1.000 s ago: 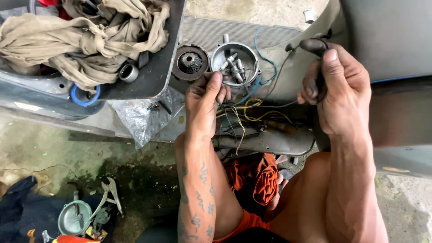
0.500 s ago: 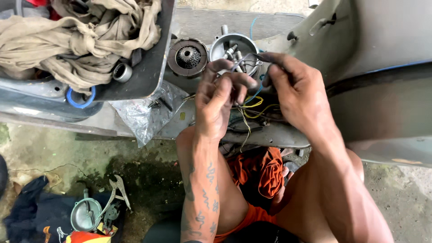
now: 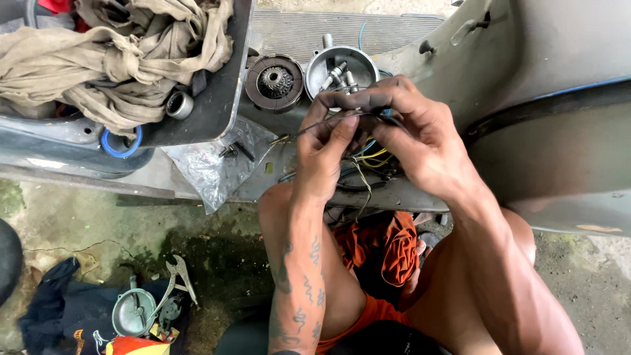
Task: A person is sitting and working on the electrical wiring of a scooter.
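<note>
Head view, left to right: the left hand (image 3: 325, 148) pinches a thin dark wire (image 3: 315, 127) whose long axis runs from 8 o'clock to 2 o'clock; the right hand (image 3: 420, 141) closes on the same wire at its 3 o'clock end. Both hands meet just below the round metal housing (image 3: 342, 69), which lies at 12 o'clock; coloured wires (image 3: 368, 161) hang at 6 o'clock.

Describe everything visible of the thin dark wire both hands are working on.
The thin dark wire runs roughly level between the left hand and right hand, pinched by fingertips of both. Its free end sticks out leftward past the left thumb, ending in a small brownish tip. It looks sheathed and slightly bowed, held above a tangle of yellow and blue wires.
</note>
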